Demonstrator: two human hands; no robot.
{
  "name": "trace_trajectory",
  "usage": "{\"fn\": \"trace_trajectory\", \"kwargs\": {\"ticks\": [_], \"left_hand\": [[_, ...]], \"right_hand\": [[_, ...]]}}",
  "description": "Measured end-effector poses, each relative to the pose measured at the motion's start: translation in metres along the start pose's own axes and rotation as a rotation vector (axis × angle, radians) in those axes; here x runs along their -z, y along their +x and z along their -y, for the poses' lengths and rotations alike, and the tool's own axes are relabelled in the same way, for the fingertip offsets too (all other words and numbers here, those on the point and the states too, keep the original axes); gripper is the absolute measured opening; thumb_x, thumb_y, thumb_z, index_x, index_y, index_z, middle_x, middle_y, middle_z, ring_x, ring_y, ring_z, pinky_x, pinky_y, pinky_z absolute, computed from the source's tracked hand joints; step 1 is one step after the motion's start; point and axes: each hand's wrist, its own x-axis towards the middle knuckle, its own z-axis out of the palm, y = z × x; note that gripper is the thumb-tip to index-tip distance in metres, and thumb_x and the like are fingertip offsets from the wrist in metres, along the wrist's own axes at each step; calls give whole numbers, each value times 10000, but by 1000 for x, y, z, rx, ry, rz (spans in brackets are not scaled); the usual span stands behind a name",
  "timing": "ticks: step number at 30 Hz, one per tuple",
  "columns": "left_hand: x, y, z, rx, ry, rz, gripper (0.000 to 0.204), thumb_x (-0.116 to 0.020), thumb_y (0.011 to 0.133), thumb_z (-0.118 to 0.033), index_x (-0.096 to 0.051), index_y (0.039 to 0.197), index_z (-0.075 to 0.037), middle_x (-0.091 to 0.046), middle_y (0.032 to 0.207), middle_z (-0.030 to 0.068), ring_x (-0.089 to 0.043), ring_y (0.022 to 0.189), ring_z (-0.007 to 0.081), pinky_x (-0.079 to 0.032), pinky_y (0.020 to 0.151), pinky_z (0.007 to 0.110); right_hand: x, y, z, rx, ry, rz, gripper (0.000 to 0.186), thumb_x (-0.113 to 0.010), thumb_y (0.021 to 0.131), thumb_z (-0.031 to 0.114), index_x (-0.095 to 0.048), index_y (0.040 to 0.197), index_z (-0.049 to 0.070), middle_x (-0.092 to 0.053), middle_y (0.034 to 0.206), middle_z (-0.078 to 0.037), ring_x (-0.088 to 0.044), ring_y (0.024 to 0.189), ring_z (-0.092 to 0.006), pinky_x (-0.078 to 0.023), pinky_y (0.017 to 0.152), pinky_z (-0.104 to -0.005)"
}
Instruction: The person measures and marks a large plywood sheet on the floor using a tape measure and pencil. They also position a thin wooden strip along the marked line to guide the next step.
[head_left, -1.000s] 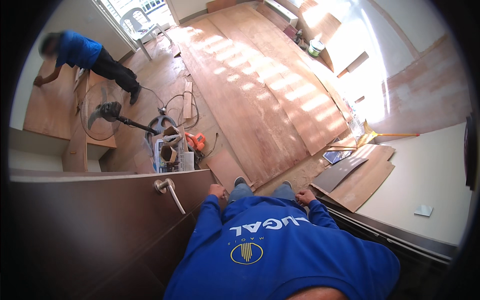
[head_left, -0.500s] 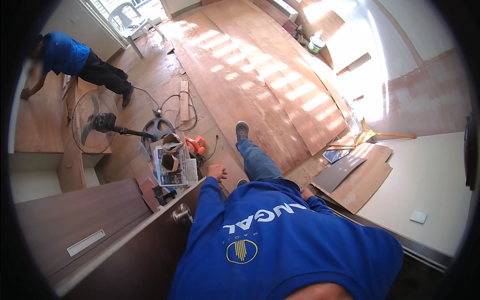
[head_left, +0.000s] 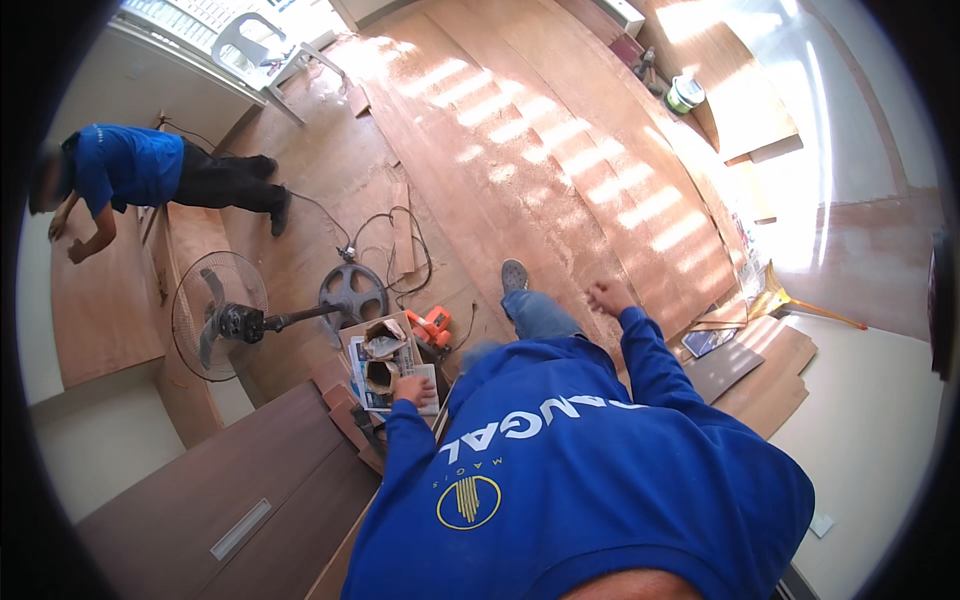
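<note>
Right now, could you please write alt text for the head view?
The camera wearer's left hand appears over white printed paper sheets beside open brown paper packages; the right hand hangs over brown wooden floor sheets. At left, a co-worker in a blue shirt bends over a brown wooden panel near a black pedestal fan.

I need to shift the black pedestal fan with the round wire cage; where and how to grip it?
Probably around its slim black pole, from the far side: it's exposed between wire cage and spoked round base, while brown boards lie on the near side.
</note>
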Motion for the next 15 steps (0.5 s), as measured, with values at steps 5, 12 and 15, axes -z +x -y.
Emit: {"fn": "trace_trajectory", "kwargs": {"ticks": [5, 12, 15], "left_hand": [[20, -7, -87, -141, -34, -107, 221, -600, 936, -258, -657, 1057, -82, -729, 912, 62, -698, 719, 200, -486, 537, 332], [8, -11, -175, -221, 61, -82, 188, -602, 944, -229, -672, 1027, -77, -725, 930, 73, -689, 719, 177, -509, 552, 314], [15, 6, -187, -219, 74, -130, 228, -631, 922, -230, -712, 990, -28, -729, 916, 99, -690, 745, 199, -533, 607, 335]], "right_hand": [[28, 36, 78, 56, 49, -21, 182, -555, 972, 169, -677, 973, 33, -687, 763, -62, -640, 582, -122, -474, 480, -264], [30, 58, 4, -318, 95, -15, 151, -605, 942, 178, -674, 980, 48, -682, 744, -78, -644, 562, -167, -474, 459, -311], [15, 59, -42, -499, 82, 55, 113, -604, 936, 153, -671, 969, 68, -682, 738, -80, -660, 574, -188, -464, 445, -324]]}}
